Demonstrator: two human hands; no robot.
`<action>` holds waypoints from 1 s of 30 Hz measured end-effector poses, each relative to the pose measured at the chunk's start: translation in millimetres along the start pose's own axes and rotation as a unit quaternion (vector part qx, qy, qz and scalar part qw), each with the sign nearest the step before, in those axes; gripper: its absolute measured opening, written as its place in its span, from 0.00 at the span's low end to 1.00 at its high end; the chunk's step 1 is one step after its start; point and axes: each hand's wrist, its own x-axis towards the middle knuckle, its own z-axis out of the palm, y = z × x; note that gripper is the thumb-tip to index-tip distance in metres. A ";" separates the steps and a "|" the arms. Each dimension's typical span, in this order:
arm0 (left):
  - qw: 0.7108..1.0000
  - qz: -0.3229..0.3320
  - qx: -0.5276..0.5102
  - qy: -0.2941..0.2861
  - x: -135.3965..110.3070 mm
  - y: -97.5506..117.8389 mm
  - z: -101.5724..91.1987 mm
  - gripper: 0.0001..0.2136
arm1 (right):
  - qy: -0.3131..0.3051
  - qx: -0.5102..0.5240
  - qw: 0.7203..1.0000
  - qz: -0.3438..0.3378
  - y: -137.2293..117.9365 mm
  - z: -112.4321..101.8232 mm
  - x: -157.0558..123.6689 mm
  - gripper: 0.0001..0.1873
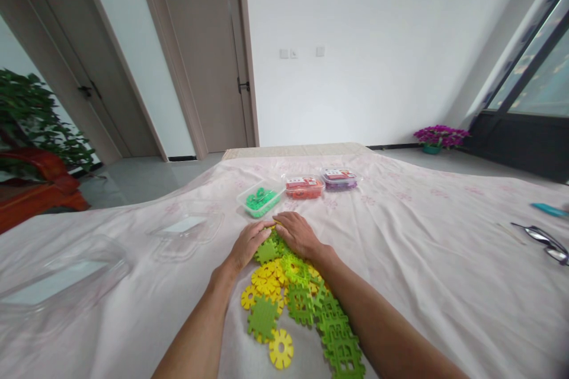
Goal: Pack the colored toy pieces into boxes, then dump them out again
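Note:
My left hand [249, 244] and my right hand [297, 233] meet at the far end of a loose pile of plastic building pieces. Both palms face down, with fingers extended and resting against the pieces; neither hand is wrapped round one. Between my forearms lie yellow notched discs [267, 277] mixed with green square interlocking tiles [301, 304]. One yellow disc [281, 349] lies at the near end, beside a solid green tile [262, 318]. A string of green tiles [341, 350] runs along my right forearm. My fingers hide the pieces beneath them.
Beyond my hands stand an uncovered tub of green pieces [260, 200], a lidded tub of red pieces [304, 187] and one of purple pieces [339, 179]. Clear plastic containers [62, 284] lie left. Glasses [544, 241] rest at right on the tablecloth [427, 249].

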 end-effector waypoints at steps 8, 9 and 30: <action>1.000 0.008 -0.003 0.002 -0.6 2.6 1.8 0.20 | -0.035 0.009 0.998 -0.042 -7.5 -9.1 -0.2 0.24; 1.000 0.010 -0.003 0.001 -1.1 3.4 1.8 0.20 | -0.036 0.009 0.998 -0.041 -8.3 -10.5 0.0 0.24; 0.999 0.016 0.038 0.029 -19.3 27.4 15.8 0.18 | -0.041 0.085 0.995 0.042 -16.6 -20.8 -5.0 0.28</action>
